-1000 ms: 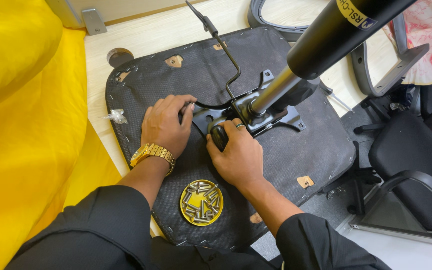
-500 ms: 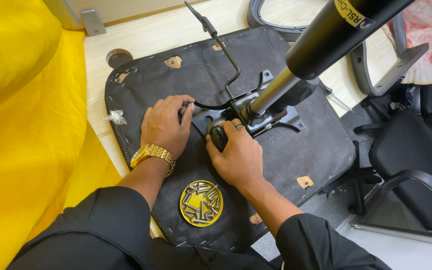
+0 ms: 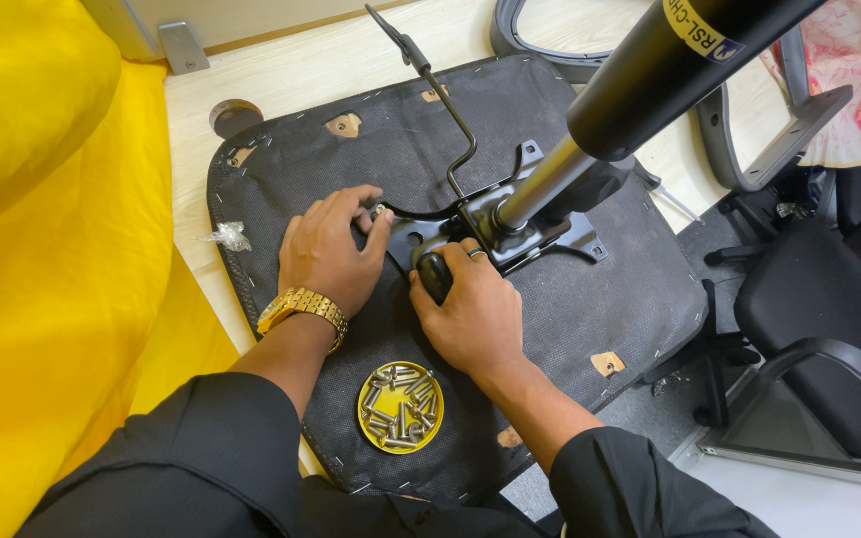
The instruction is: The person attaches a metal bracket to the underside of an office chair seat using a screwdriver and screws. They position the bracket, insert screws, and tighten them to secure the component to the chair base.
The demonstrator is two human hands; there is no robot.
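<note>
Black metal mechanism plate [image 3: 510, 234] sits on the upturned seat base [image 3: 590, 319], roughly at its centre. Left hand [image 3: 326, 254] is on the plate's left edge, fingertips pinched on something small; can't make out what, fingers cover it. Right hand [image 3: 470, 309] is at the plate's near edge, fingers curled round a black knob [image 3: 434, 274]; knob mostly hidden, only its rounded end shows. Gas cylinder [image 3: 650, 80] rises out of the plate toward the camera, top cut off by the frame. Thin lever rod [image 3: 450, 120] runs from the plate toward the far edge of the seat. Yellow dish of screws [image 3: 401, 406] lies nearer than the plate, between the forearms. Gold watch [image 3: 301, 307] on the left wrist. Yellow fabric [image 3: 52, 249] left of the seat.
</note>
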